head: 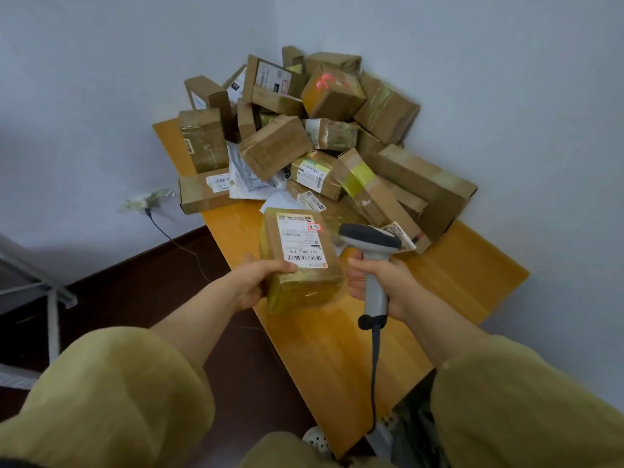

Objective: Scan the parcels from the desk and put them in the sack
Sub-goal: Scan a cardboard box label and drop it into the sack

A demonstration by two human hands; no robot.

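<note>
Left hand (251, 282) grips taped parcel (300, 261) above worktop (456, 261) near edge, label up. Right hand (381, 282) holds scanner (371, 251) beside it. Risk: glossy tape glare may spoil read. Sack apparently out of view.

Soft, even, cool light, moderately bright; source out of view. Walls (506, 96) pale bluish, grey diffuse shadow low on left one. Floor (135, 298) dark, little detail. Glare on glossy tape (304, 292) of held parcel (300, 265) — greenish sheen; same on parcel heap (304, 130). Wide-angle warp: desk (456, 265) edges bow, sleeves (118, 383) loom large and soft at bottom corners. Slight overall blur — label (299, 238) print mostly smeared
</note>
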